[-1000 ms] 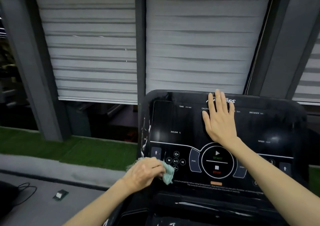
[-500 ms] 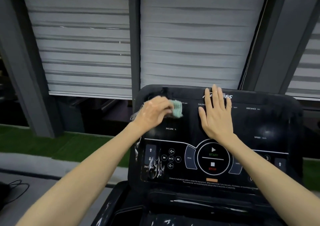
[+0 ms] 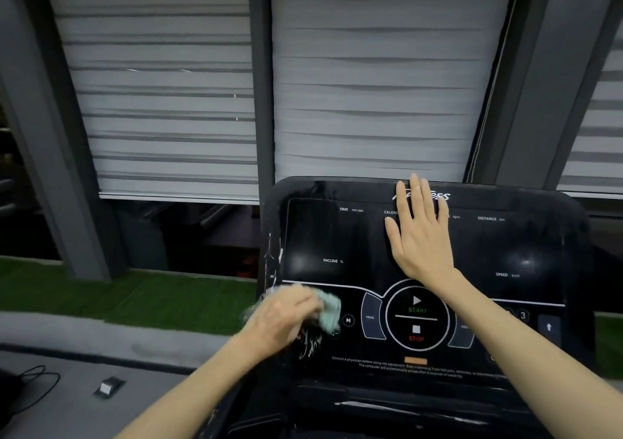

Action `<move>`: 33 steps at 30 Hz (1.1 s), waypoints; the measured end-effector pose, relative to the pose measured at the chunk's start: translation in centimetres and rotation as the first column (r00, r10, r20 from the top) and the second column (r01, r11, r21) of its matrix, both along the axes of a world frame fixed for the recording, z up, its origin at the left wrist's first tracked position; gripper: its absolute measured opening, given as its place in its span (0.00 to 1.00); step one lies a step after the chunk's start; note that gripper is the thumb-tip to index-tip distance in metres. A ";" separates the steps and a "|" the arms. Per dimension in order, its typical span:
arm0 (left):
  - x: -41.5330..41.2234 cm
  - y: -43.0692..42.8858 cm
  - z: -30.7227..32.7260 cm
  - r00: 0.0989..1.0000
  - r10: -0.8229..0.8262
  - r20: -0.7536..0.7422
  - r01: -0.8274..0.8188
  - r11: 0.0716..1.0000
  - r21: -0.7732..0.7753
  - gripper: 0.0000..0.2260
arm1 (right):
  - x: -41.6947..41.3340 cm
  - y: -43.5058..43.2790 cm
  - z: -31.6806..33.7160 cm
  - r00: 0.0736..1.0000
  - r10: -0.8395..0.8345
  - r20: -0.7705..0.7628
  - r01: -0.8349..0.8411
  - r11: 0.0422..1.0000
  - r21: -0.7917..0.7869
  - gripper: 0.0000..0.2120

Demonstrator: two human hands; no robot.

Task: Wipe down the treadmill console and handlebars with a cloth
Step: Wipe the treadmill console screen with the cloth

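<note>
The treadmill console [image 3: 337,236] fills the lower right of our view, a glossy black panel tilted up toward us, with pale smears along its left edge. Behind it hang grey window blinds [image 3: 161,101] split by a dark upright post [image 3: 259,68]. A strip of green artificial turf [image 3: 151,297] runs along the floor to the left, and nearer to us lie a black cable [image 3: 33,378] and a small grey object [image 3: 108,388] that we cannot identify. Our right hand [image 3: 421,236] lies flat on the upper middle of the display with its fingers straight, and it covers part of the labels there. Our left hand [image 3: 286,317] is curled around a pale green cloth [image 3: 330,310], bunched against the lower left button area and blurred by motion, and it hides most of those buttons. Half a second ago this hand held the cloth high on the left of the screen, near the top edge; it is now down over the left-hand controls, while the right hand has stayed put. On the panel we read TIME min:sec, CALORI cut off by the hand, DISTANCE, INCLINE %, SPEED, PROG, a 3, green START [image 3: 417,310] and red STOP [image 3: 416,338]. The brand logo is mostly covered, and the small print along the bottom is too blurred to read.
</note>
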State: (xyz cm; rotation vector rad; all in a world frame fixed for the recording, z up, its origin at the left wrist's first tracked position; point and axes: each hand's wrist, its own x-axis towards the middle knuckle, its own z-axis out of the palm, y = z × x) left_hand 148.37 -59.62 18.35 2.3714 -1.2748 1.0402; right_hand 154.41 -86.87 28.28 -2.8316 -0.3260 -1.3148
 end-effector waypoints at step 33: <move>1.5 0.4 4.8 0.993 0.120 -0.009 -0.120 0.981 -0.152 0.04 | -0.1 0.0 0.0 1.000 0.011 0.021 -0.012 1.000 0.004 0.30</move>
